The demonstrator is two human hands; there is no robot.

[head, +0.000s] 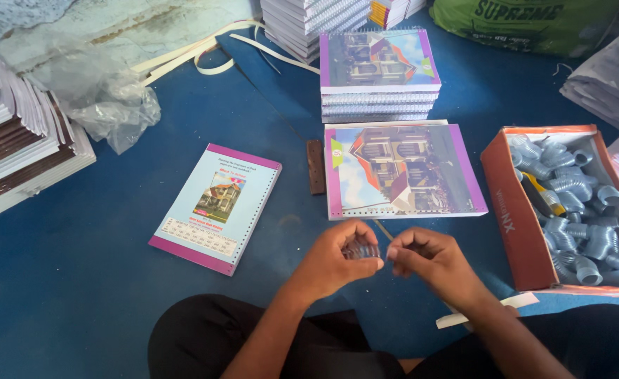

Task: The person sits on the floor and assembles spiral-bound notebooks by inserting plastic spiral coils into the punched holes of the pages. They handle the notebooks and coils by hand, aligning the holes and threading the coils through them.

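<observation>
A small wire coil [363, 250] was pinched between the fingers of the left hand [337, 256] and the right hand [429, 260], both closed on it, near the middle of the blue floor [64, 281], just in front of the near edge of a flat stack of covers [402, 168]. Open floor was left to the near left, bounded by a single punched booklet [215, 207] and paper stacks [15, 140] at the far left. At the right, an open orange cardboard box [506, 210] was filled with more wire coils [576, 203], and a pile of bound notebooks [378, 74] was stood farther off.
</observation>
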